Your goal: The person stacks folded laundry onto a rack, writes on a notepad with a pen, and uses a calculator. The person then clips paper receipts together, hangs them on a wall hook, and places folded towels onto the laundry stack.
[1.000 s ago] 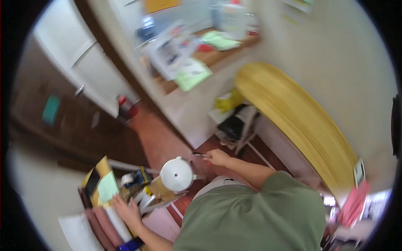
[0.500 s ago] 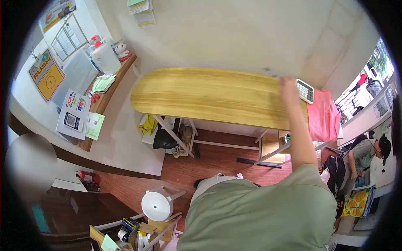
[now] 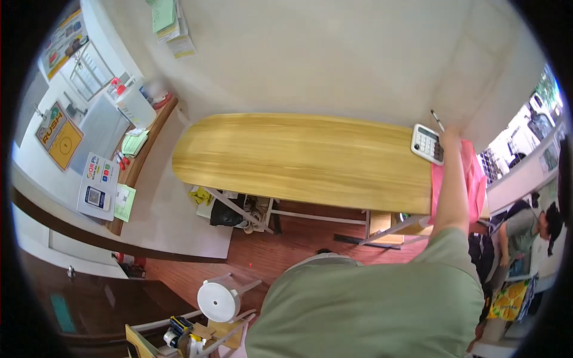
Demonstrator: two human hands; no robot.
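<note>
My right arm stretches forward to the right end of the wooden tabletop [image 3: 298, 158]. My right hand [image 3: 452, 141] is slightly blurred and closed around a pen [image 3: 437, 120], whose upper part sticks out toward the wall. Just left of the hand, a white calculator [image 3: 427, 144] lies on the tabletop corner. Pink cloth [image 3: 474, 179] spreads over the right end, below and beside my forearm. My left hand is out of view.
A white stool [image 3: 218, 302] stands on the floor behind me, beside a cart [image 3: 140, 343] of supplies. On the left, a counter [image 3: 149, 140] holds a pump bottle [image 3: 136, 110] and a QR sign [image 3: 97, 185]. Another person [image 3: 522, 232] is at the far right.
My right hand has moved from the calculator's left side to its right, over the pink cloth. The pen now shows clearly. The view has shifted a little.
</note>
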